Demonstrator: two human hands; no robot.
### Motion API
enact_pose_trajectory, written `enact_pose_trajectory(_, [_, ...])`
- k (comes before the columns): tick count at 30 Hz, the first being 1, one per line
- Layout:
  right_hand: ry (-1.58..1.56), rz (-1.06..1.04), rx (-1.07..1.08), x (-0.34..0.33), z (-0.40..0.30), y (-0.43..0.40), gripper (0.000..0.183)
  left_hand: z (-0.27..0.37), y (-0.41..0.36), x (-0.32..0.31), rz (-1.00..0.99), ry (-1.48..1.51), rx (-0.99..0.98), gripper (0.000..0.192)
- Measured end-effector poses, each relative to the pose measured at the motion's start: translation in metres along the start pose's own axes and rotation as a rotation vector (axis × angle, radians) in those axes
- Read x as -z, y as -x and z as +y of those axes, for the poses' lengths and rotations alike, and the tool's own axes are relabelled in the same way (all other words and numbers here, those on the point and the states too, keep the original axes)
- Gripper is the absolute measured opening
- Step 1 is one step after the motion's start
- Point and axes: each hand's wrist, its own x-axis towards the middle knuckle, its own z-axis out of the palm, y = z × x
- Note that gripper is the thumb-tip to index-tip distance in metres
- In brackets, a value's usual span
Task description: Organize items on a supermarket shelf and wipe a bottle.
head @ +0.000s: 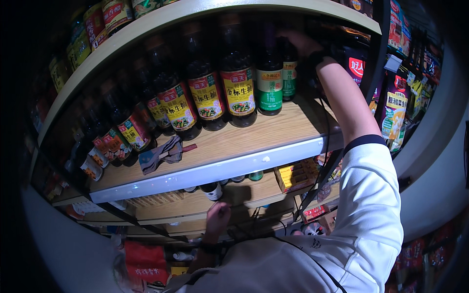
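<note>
My right hand reaches deep onto the upper wooden shelf, in dark shadow. It is near the neck of the rear green-labelled soy sauce bottle; whether its fingers grip anything is hidden. A second green-labelled soy sauce bottle stands in front of that one. To the left, several soy sauce bottles with red and yellow labels stand upright in rows. My left hand is curled into a loose fist by the lower shelf's front edge, with no object visible in it. A crumpled grey-blue cloth lies at the upper shelf's edge.
A pale price-rail strip runs along the upper shelf's front. Below sit a dark bottle with a white label and a yellow carton. A black cable hangs by my right arm. Hanging food packets flank the right side.
</note>
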Motion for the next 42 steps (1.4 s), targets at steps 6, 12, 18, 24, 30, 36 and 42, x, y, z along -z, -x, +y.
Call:
enact_pose_trajectory(6, [0.083,0.056,0.079,-0.005,-0.009,0.017,0.036,-0.001,0.005,-0.006,0.006,0.057,0.003,0.004])
enact_pose_trajectory(12, [0.097,0.079,0.074,-0.002,-0.007,0.010,0.033,0.006,0.004,-0.007,0.006,0.092,0.008,0.006])
enact_pose_trajectory(18, [0.061,0.043,0.114,-0.001,-0.007,0.012,0.029,-0.004,0.012,-0.009,-0.007,0.111,0.002,0.004])
enact_pose_trajectory(24, [0.174,0.057,0.326,0.022,0.012,-0.006,0.029,-0.003,0.011,-0.016,-0.006,0.146,-0.046,0.002])
enact_pose_trajectory(30, [0.160,0.301,0.442,0.007,0.005,0.011,0.032,-0.009,0.015,-0.015,-0.056,0.118,0.007,0.006])
enact_pose_trajectory(36, [0.279,0.439,0.199,0.035,0.003,0.009,0.028,0.012,0.004,-0.023,-0.100,0.064,0.009,0.009])
enact_pose_trajectory(42, [0.115,0.483,0.170,0.007,-0.039,0.060,0.019,0.002,0.007,-0.024,-0.060,-0.001,-0.195,0.009])
